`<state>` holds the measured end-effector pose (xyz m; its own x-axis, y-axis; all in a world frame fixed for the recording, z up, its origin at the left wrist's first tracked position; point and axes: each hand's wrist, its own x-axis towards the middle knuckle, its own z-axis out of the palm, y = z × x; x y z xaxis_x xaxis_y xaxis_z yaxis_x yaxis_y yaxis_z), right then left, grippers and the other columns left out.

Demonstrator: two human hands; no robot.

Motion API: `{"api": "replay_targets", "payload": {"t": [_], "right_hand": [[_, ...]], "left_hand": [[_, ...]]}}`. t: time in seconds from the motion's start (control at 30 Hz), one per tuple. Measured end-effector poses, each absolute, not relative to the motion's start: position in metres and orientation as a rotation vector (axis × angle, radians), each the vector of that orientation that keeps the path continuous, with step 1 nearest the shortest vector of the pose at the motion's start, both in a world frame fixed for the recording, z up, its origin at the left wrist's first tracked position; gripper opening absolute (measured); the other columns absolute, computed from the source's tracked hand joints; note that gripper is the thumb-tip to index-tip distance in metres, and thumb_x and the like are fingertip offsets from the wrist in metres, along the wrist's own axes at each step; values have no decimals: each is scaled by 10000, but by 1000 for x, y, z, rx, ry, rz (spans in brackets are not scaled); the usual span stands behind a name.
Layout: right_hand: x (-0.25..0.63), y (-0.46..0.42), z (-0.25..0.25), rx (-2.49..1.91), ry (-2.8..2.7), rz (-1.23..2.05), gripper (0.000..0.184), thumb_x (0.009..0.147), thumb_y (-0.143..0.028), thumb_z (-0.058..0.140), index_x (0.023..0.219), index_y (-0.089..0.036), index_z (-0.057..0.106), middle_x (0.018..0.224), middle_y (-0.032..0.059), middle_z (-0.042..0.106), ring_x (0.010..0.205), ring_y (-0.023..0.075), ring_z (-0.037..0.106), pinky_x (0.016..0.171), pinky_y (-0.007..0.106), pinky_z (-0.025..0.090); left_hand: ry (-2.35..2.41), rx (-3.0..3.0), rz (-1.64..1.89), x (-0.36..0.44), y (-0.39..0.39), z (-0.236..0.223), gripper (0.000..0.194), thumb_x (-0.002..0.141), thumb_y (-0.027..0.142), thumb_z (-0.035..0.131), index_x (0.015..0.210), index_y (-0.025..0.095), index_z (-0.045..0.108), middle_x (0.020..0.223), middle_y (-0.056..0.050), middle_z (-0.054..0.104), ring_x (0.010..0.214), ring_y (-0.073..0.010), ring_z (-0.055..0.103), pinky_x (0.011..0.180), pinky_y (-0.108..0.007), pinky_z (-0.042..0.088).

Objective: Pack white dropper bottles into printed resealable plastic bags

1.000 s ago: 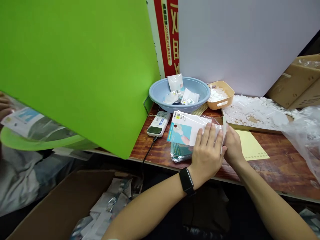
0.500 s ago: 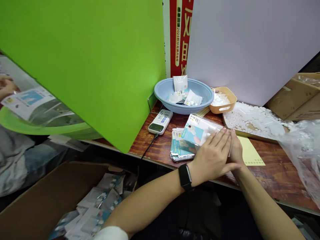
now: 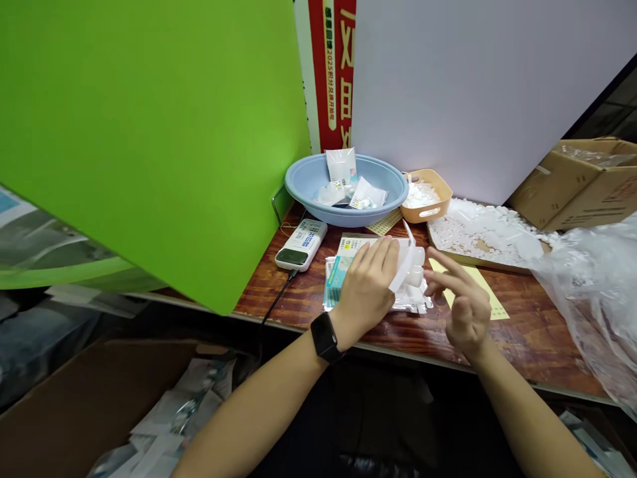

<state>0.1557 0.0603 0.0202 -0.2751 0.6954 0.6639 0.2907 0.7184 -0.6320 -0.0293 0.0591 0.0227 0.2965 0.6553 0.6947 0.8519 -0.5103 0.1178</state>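
Note:
My left hand (image 3: 367, 282), with a black watch on its wrist, is wrapped over a clear plastic pack with a white and teal printed card (image 3: 352, 245). Its thumb is hidden beneath. At the pack's right end a white flap (image 3: 404, 262) stands up, beside small white rounded pieces (image 3: 414, 273). Just right of these is my right hand (image 3: 465, 302), fingers apart and index finger stretched towards them; I cannot tell if it touches. Under the pack lies a stack of similar flat packs (image 3: 330, 282) on the wooden table (image 3: 398, 332).
Behind stand a blue basin (image 3: 298, 192) with several packs and an orange basket (image 3: 440, 192) of white pieces. A tray of white bits (image 3: 478, 232), clear plastic sheeting (image 3: 592, 285) and a cardboard box (image 3: 572, 192) are right. A corded white device (image 3: 301, 245) lies left; a carton (image 3: 149, 358) of packs sits below.
My hands, pressed together over the pack before, are now apart. The right hand has let go and opened; the left has curled over the pack, whose right end now tilts up.

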Motion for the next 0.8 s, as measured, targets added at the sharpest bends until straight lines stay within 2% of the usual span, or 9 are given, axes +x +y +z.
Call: {"api": "replay_targets", "payload": {"t": [0.07, 0.13, 0.2, 0.3, 0.37, 0.43, 0.57, 0.67, 0.8], "right_hand": [[162, 61, 19, -603, -2021, 420, 401, 960, -434, 401, 1233, -265, 641, 1434, 141, 505, 746, 195, 662, 632, 378, 541], [164, 63, 17, -552, -2081, 418, 396, 962, -336, 423, 1320, -282, 582, 1487, 138, 444, 726, 176, 660, 648, 371, 549], [163, 65, 18, -587, -2126, 415, 389, 959, -305, 423, 1304, -264, 597, 1452, 142, 488, 727, 179, 665, 658, 358, 546], [159, 63, 22, -621, -2227, 336, 318, 941, -310, 435, 1074, -208, 705, 1114, 143, 692, 776, 223, 671, 650, 338, 522], [158, 61, 26, -622, -2275, 279, 276, 925, -291, 446, 917, -197, 706, 879, 115, 697, 725, 216, 648, 601, 311, 489], [159, 59, 29, -612, -2316, 242, 221, 898, -248, 471, 819, -192, 670, 745, 75, 647, 609, 176, 584, 537, 283, 436], [163, 59, 33, -569, -2470, 96, 109, 778, -148, 528, 688, -187, 575, 620, 28, 544, 538, 154, 477, 504, 277, 355], [163, 60, 36, -547, -2512, 24, 163, 707, -91, 494, 592, -204, 474, 571, 6, 460, 505, 142, 405, 487, 277, 296], [157, 59, 41, -529, -2494, 18, 218, 726, -85, 482, 563, -212, 414, 548, -9, 421, 475, 123, 375, 470, 267, 271]], "left_hand": [[-1395, -2277, -1068, -34, 58, 23, 568, 757, 73, 440, 1322, 7, 457, 1319, -251, 576, 1276, -313, 523, 1047, -495, 455], [-1355, -2244, -1073, -34, 57, 24, 532, 780, 95, 451, 1301, -7, 473, 1312, -248, 583, 1266, -320, 531, 1048, -474, 458], [-1257, -2223, -1051, -30, 55, 23, 489, 818, 125, 449, 1281, -26, 493, 1312, -248, 583, 1272, -337, 522, 1063, -474, 442], [-1129, -2213, -1009, -20, 52, 22, 419, 907, 169, 379, 1254, -17, 521, 1304, -247, 590, 1293, -336, 501, 1077, -496, 421], [-1090, -2179, -1005, -15, 51, 21, 384, 939, 171, 350, 1216, -4, 551, 1270, -245, 614, 1277, -319, 521, 1068, -492, 430], [-1043, -2125, -1002, -12, 51, 22, 341, 941, 151, 373, 1165, 2, 583, 1220, -234, 647, 1228, -309, 567, 1054, -479, 446], [-964, -2078, -952, -12, 50, 23, 288, 923, 129, 445, 1118, -8, 607, 1171, -221, 673, 1139, -303, 626, 1031, -460, 465], [-949, -2130, -910, -10, 47, 23, 305, 930, 130, 432, 1129, -33, 596, 1187, -253, 655, 1153, -309, 617, 1030, -473, 460], [-942, -2169, -913, -6, 44, 21, 333, 938, 133, 406, 1145, -50, 590, 1207, -280, 636, 1172, -317, 606, 1030, -493, 455]]}}
